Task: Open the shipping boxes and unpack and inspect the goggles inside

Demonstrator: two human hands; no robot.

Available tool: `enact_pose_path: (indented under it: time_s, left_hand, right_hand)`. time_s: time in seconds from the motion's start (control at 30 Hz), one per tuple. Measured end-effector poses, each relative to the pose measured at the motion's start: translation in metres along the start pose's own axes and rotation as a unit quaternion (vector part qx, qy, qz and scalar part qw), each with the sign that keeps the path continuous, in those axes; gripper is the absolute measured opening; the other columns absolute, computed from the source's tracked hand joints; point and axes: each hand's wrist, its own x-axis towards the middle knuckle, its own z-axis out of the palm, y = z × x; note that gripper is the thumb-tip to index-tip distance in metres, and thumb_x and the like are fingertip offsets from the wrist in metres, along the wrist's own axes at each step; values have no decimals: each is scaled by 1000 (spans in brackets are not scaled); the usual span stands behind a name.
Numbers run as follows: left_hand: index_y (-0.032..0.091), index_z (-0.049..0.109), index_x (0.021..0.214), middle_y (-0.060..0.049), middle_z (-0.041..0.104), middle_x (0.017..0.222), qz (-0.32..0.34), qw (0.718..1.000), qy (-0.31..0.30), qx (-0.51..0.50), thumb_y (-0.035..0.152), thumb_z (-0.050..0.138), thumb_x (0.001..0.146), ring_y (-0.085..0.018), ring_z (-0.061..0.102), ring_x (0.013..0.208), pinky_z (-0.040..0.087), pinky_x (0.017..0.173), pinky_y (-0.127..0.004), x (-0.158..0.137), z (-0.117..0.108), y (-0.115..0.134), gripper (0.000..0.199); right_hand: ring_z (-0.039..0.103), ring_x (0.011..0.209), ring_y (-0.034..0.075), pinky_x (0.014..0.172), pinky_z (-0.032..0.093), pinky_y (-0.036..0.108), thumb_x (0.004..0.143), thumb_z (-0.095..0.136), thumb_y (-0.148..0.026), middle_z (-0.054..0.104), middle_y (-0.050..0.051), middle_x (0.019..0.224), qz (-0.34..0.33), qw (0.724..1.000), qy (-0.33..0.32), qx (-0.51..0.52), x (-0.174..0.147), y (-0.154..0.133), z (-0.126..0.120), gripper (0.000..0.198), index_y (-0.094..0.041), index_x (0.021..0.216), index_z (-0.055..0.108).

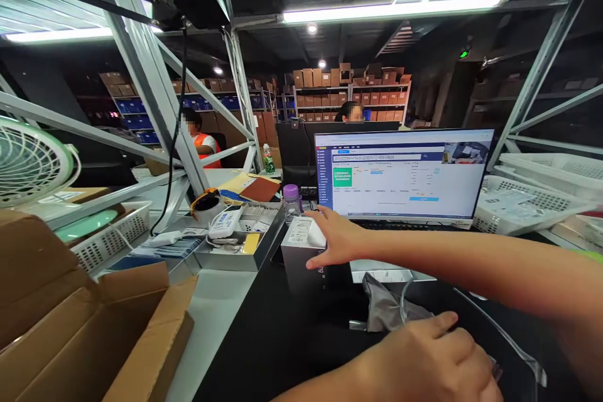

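A grey box [304, 264] with a white labelled top stands upright on the black mat. My right hand [342, 239] reaches across from the right to this box, thumb and fingers spread at its top right side; contact is unclear. Lower down, my left hand [431, 358] is closed, fingers curled under, and what they hold is hidden. Just beyond it lies a crumpled grey pouch [384, 308] with a clear loop, beside a clear plastic strip [513, 342] on the mat.
An open cardboard box [146, 339] occupies the left front. Behind it are a grey tray [271, 245] of small packets and a purple-lidded bottle [292, 201]. A monitor [400, 176] stands ahead, with white baskets [527, 201] to its right. Two people sit beyond.
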Motion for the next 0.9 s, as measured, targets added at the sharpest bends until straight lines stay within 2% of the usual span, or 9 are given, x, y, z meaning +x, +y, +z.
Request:
enact_pose_path:
  time_s: [0.13,0.23,0.3,0.37,0.53,0.67,0.77,0.83,0.9]
  left_hand:
    - [16,61,75,-2,64,79,-22,997,-77,-13,11,59,87,-16,61,74,54,94,-39,-1,-15,-9,14]
    - [16,56,73,0,59,72,-62,990,-128,-20,10,62,87,-17,59,69,57,84,-38,-3,-35,-24,17]
    - [16,56,73,-1,61,73,-111,983,-140,-44,12,67,84,-18,60,70,57,72,-34,-6,-58,-37,16]
    - [15,59,82,-3,68,88,-190,965,-161,-86,15,73,82,-22,65,84,58,75,-35,-10,-85,-51,14]
    - [20,63,97,-2,74,98,-275,956,-54,-92,19,77,83,-20,69,94,56,86,-32,-24,-135,-80,20]
    - [23,66,92,-2,75,93,-319,942,49,-88,27,82,79,-19,72,87,57,85,-29,-33,-146,-86,21]
    - [24,71,91,0,75,92,-427,883,166,-101,23,83,77,-18,73,86,59,83,-27,-37,-140,-82,19]
    - [23,73,90,0,75,91,-502,807,275,-144,20,82,76,-18,74,87,59,82,-27,-36,-129,-81,17]
    - [20,73,87,-1,75,87,-547,710,395,-199,21,83,75,-19,74,88,60,84,-28,-31,-116,-82,15]
  right_hand:
    - [49,131,45,105,44,58,66,90,-51,51,29,140,37,999,1,6,25,2,11,112,-8,153,34]
    - [52,127,43,102,47,55,68,89,-55,53,27,136,34,999,18,18,24,9,8,105,-8,149,39]
    - [54,125,43,102,46,56,67,90,-54,53,26,135,9,1000,-1,5,21,12,8,105,-9,148,40]
    - [51,129,43,105,44,56,66,93,-49,51,27,138,-23,999,-25,-12,19,14,10,108,-10,150,38]
    - [47,135,37,110,42,48,73,88,-26,45,22,146,-18,998,-57,3,21,23,-4,86,-14,147,45]
    - [53,129,29,111,43,48,83,75,-22,60,14,132,-23,997,43,61,-3,43,-53,47,-15,128,62]
    - [62,115,23,99,54,45,89,57,-12,64,9,127,13,969,189,157,-59,58,-84,42,-23,129,62]
    - [64,114,23,102,53,47,94,54,-17,66,7,124,39,930,326,164,-108,61,-84,40,-26,132,61]
    - [65,114,25,103,52,49,97,55,-21,65,8,125,58,878,469,75,-153,54,-65,38,-27,134,59]
